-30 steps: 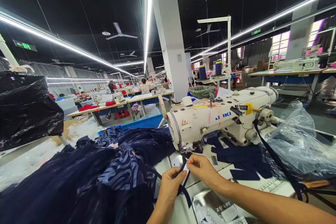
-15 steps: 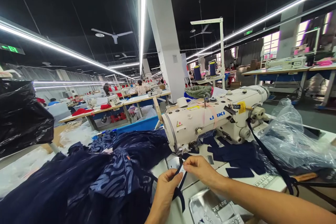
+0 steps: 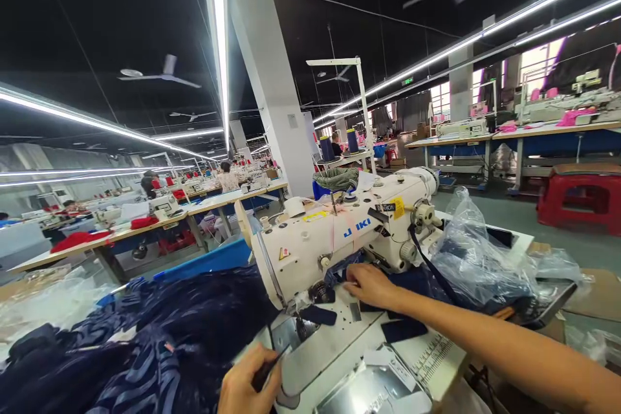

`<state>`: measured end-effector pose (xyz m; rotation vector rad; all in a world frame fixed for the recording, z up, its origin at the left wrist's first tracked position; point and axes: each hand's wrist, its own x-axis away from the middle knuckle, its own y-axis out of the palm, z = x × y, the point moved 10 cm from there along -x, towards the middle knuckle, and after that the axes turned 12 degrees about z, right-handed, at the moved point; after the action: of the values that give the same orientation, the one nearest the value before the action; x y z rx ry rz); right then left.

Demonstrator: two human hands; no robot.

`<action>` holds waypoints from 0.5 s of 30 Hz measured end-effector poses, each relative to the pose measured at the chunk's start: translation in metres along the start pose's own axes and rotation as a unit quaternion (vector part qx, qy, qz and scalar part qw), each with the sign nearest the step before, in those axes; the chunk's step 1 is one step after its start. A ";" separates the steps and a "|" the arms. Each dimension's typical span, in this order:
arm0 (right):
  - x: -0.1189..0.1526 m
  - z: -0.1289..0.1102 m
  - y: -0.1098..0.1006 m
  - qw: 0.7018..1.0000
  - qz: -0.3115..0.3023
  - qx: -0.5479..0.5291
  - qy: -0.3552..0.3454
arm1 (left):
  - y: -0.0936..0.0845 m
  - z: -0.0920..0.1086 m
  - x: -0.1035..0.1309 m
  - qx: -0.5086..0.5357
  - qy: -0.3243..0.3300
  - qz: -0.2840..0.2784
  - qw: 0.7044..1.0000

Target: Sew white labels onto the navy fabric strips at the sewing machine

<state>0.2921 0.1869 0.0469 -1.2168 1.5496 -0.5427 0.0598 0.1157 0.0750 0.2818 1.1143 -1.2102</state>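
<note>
My left hand (image 3: 250, 380) is closed at the front edge of the sewing machine's bed, pinching a slim dark thing (image 3: 268, 367) with a pale tip; its kind is unclear. My right hand (image 3: 371, 286) reaches under the arm of the white sewing machine (image 3: 310, 242). Its fingers are curled beside dark navy fabric, and whatever they grip is hidden. A navy fabric piece (image 3: 319, 315) lies near the presser foot, and another navy piece (image 3: 403, 330) lies below my right forearm. White labels (image 3: 388, 362) rest on a shiny metal plate (image 3: 356, 388) in front.
Navy patterned garments (image 3: 160, 343) are heaped on the left. Clear plastic bags (image 3: 475, 249) lie at the right end of the table, with a navy strap (image 3: 431, 265) hanging from the machine. A red stool (image 3: 579, 197) stands at the far right. Thread cones (image 3: 326, 149) stand behind.
My hands have moved apart; the navy strap with the white label no longer shows between them. My right hand moved under the machine arm, my left toward the near edge. The view turned right.
</note>
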 end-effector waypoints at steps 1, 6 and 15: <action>-0.008 0.011 -0.002 0.999 0.010 0.029 0.008 | -0.003 0.024 -0.003 -0.058 0.128 0.025 0.990; -0.031 0.031 0.011 0.989 0.031 0.146 0.017 | 0.055 0.068 0.014 -0.241 0.434 -0.047 0.867; -0.027 0.027 0.014 0.974 0.029 0.221 -0.034 | 0.091 0.038 0.046 -0.280 0.415 -0.193 0.844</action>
<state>0.3092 0.2228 0.0376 -0.8374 1.3106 -0.7523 0.1539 0.0975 0.0234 0.1200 2.3196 -1.0469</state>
